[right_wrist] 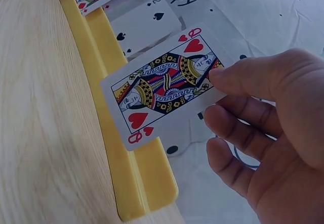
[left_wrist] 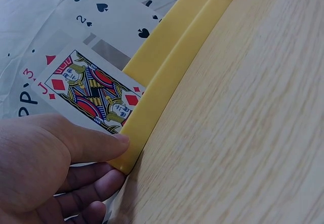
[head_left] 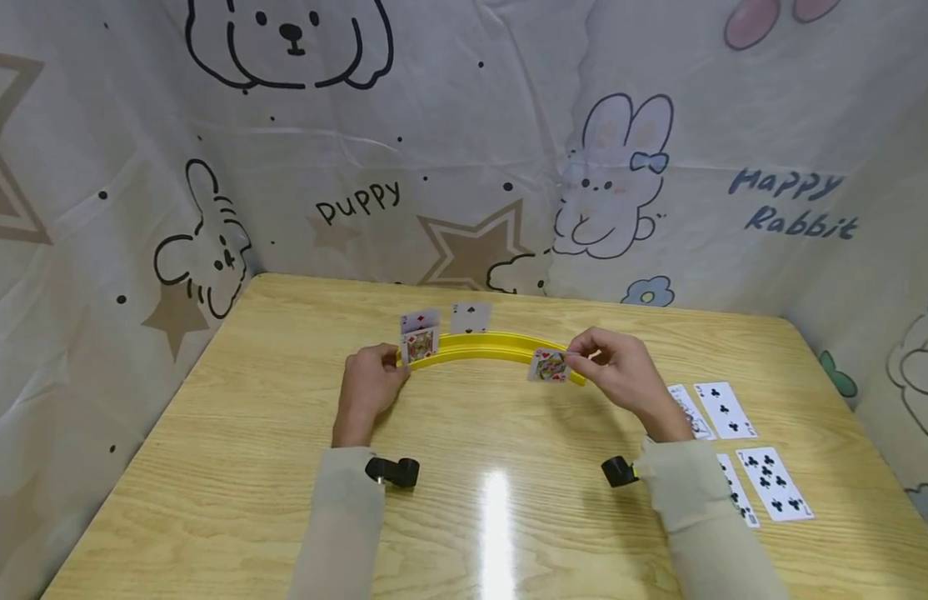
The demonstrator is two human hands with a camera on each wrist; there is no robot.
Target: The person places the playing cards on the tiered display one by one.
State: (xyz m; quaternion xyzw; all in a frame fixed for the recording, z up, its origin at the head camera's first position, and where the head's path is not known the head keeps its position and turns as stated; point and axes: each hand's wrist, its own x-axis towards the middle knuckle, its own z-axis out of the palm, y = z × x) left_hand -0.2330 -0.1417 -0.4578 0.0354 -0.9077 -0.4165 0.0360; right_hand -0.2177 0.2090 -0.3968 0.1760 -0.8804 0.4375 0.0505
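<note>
A curved yellow card holder (head_left: 482,346) lies on the table. My left hand (head_left: 370,383) grips its left end, with the thumb on the front wall and fingers curled at the tip. Beside that thumb, a jack of diamonds (left_wrist: 91,90) stands in the holder, covering most of a three of diamonds (head_left: 419,319) behind it. Farther along the back stands a two of spades (left_wrist: 116,24). Between thumb and fingers, my right hand (head_left: 617,367) pinches a queen of hearts (right_wrist: 164,85) by one end. The queen overlaps the holder's right part; whether it touches the slot I cannot tell.
Face-up club cards, including a three of clubs (head_left: 726,410) and another club card (head_left: 775,483), lie at the table's right. My right arm partly hides two cards beside them. A printed cloth (head_left: 449,125) hangs behind the wooden table (head_left: 246,400).
</note>
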